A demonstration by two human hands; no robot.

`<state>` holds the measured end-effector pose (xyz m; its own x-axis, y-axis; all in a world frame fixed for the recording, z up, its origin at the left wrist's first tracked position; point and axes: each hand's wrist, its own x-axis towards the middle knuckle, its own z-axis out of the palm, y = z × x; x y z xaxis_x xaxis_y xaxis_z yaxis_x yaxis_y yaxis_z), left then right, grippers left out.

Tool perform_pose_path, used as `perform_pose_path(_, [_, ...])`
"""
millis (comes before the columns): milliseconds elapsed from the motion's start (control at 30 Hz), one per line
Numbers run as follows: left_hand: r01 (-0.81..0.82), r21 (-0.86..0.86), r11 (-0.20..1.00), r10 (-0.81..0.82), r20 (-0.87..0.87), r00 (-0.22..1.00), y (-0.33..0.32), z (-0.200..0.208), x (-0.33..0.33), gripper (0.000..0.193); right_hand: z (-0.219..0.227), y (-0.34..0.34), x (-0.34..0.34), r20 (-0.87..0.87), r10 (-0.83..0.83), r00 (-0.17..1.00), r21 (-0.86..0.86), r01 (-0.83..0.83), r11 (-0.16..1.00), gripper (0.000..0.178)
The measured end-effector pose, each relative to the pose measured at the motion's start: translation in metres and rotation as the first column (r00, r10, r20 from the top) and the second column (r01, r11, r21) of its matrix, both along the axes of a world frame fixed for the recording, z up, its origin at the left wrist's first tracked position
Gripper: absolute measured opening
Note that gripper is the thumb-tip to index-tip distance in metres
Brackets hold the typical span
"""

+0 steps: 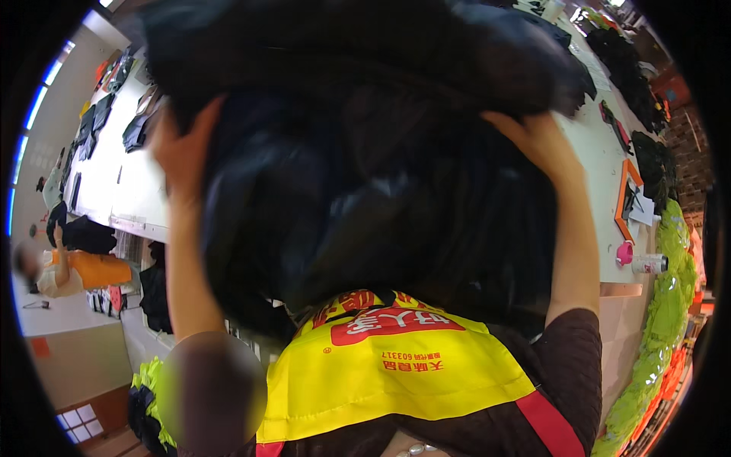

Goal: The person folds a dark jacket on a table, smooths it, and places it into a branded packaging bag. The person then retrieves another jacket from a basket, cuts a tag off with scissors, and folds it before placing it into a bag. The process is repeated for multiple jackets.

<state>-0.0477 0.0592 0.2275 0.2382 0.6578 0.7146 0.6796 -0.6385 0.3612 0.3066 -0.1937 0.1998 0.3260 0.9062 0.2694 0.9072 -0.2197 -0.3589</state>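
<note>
A large, dark navy-to-black piece of fabric (pixel 381 190) fills the middle of the head view, hanging in loose folds in front of my yellow apron (pixel 396 373). Along its upper part runs a thick, blurred dark roll or fold. My left hand (pixel 183 148) grips the fabric's left side, thumb up, its outline smeared by motion. On the opposite edge my right hand (pixel 537 145) has hold of it too, with the thumb showing and the other fingers hidden. Whether the cloth is a garment cannot be made out.
A long white table (pixel 114 179) extends beyond the cloth, with dark folded pieces on it. To the right lie an orange frame (pixel 626 202), a pink item (pixel 624 253) and a can (pixel 649 263). Yellow-green garments (pixel 662 305) are heaped at right. Another person in orange (pixel 99 270) is at left.
</note>
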Motion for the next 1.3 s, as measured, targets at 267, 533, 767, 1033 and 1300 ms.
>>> perform_pose_path(267, [0.320,-0.426,0.846,-0.464,-0.293,0.836,0.022,-0.172,0.025,0.060,-0.142,0.006,-0.042,0.035,-0.185,0.982,-0.251,0.188,0.950,0.077])
perform_pose_path(533, [0.182,-0.520,0.834,-0.515,-0.620,0.592,-0.012,-0.248,-0.002,0.106,-0.231,-0.064,-0.107,0.105,-0.366,0.925,-0.394,0.377,0.838,0.088])
perform_pose_path(767, [0.142,-0.643,0.752,-0.568,-0.524,0.635,-0.010,-0.215,0.011,0.069,-0.181,-0.046,-0.046,-0.152,-0.377,0.914,-0.653,0.193,0.732,0.070])
perform_pose_path(1033, [0.783,-0.446,0.434,-0.899,-0.271,0.344,-0.019,-0.242,0.147,0.060,-0.127,0.156,0.045,0.078,-0.204,0.976,0.101,0.196,0.975,0.043])
perform_pose_path(1300, [0.553,-0.819,0.153,-0.961,0.006,0.275,-0.043,-0.252,0.187,0.059,-0.149,0.281,0.121,0.472,-0.261,0.842,0.263,0.148,0.953,0.030])
